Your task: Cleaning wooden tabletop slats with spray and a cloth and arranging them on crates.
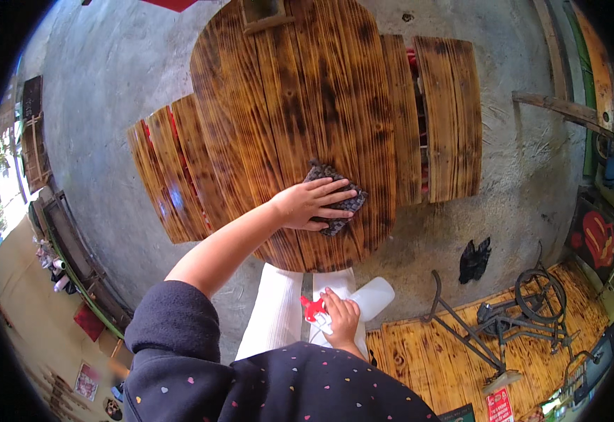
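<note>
A round-ended wooden table (286,105) with dark scorched grain stretches out in front of me. Near its close end, my left hand (305,205) lies flat, fingers spread, on a dark patterned cloth (353,204). The cloth is folded or bunched and rests on the tabletop, partly covered by my fingers. Low in front of my body, my right hand (344,318) is closed around the neck of a spray bottle (375,298). This bottle has a whitish body and a red and white trigger head, and it is tilted, its body pointing right.
Slatted wooden benches flank the table, one at left (173,169) and one at right (450,119). A small wooden-framed box (265,15) sits at the table's far end. Black crumpled plastic (474,260) lies on the concrete floor. A dark metal frame with a wheel (507,320) stands lower right.
</note>
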### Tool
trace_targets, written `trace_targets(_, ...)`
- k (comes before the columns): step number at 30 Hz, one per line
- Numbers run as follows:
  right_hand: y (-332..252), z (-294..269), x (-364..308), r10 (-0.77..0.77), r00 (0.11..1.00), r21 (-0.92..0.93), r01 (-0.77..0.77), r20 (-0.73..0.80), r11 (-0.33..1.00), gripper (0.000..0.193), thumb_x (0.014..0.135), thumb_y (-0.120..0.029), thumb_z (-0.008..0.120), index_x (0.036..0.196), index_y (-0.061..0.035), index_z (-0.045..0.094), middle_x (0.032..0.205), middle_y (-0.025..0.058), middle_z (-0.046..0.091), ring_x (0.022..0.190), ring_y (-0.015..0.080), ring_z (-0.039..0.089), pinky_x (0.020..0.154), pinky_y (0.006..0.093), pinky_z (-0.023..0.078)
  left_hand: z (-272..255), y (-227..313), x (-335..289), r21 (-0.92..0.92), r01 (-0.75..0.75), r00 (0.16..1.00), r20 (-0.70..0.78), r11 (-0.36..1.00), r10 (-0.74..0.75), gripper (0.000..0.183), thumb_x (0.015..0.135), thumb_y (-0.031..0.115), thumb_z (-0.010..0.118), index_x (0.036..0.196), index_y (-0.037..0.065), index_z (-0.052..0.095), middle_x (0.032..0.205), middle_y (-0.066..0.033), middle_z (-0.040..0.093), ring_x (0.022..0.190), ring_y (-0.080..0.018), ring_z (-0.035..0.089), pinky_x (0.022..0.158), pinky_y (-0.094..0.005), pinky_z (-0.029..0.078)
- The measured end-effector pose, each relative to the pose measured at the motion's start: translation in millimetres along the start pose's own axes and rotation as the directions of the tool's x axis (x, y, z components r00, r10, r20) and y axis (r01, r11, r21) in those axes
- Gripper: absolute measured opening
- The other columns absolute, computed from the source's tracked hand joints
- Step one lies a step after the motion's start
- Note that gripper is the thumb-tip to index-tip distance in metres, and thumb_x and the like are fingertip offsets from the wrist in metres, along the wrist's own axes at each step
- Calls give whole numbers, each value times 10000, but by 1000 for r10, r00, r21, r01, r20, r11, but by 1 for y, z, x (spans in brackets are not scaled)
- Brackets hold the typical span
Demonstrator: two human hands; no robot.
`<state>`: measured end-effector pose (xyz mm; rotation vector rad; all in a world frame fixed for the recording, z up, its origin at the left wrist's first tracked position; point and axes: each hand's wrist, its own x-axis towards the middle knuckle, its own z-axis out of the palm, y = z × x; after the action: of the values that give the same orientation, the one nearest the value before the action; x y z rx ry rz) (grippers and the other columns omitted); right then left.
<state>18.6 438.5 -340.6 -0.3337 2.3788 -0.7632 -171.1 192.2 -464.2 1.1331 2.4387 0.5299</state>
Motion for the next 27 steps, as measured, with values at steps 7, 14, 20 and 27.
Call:
trace_targets(7, 3, -8, 11, -4, 999, -5, 4, 48, 1000, 383, 854, -277, 636, 1200, -112, 657, 1261, 46, 653, 955, 257, 614, 909, 398, 410, -34, -152, 48, 159, 683, 698, -428, 713, -574, 593, 1017, 589, 289, 1561, 371, 200, 1650, -26, 127, 1520, -287, 73, 1235, -445, 113)
trace_targets(14, 4, -12, 22, -23, 998, -46, 26, 64, 999, 379, 841, -263, 636, 1182, -99, 659, 1265, 51, 650, 949, 257, 612, 905, 395, 411, -6, -60, -3, -71, 660, 716, -243, 748, -655, 591, 1009, 593, 299, 1552, 361, 263, 1644, -75, 147, 1519, -320, 72, 1229, -478, 108)
trace_targets(20, 8, -12, 23, -44, 994, -47, 49, 101, 998, 439, 856, -320, 636, 1241, -109, 631, 1298, 53, 631, 1006, 258, 607, 928, 398, 402, -8, -120, -40, -150, 874, 362, -437, 463, -824, 608, 1009, 579, 323, 1555, 316, 277, 1641, -118, 148, 1514, -342, 92, 1224, -468, 110)
trace_targets(27, 3, -8, 27, -45, 991, -73, 54, 124, 996, 445, 836, -317, 646, 1224, -98, 644, 1300, 65, 628, 982, 268, 602, 916, 400, 401, -2, -124, -11, -151, 864, 349, -507, 480, -788, 601, 1008, 557, 351, 1550, 303, 295, 1636, -147, 149, 1513, -372, 61, 1217, -501, 104)
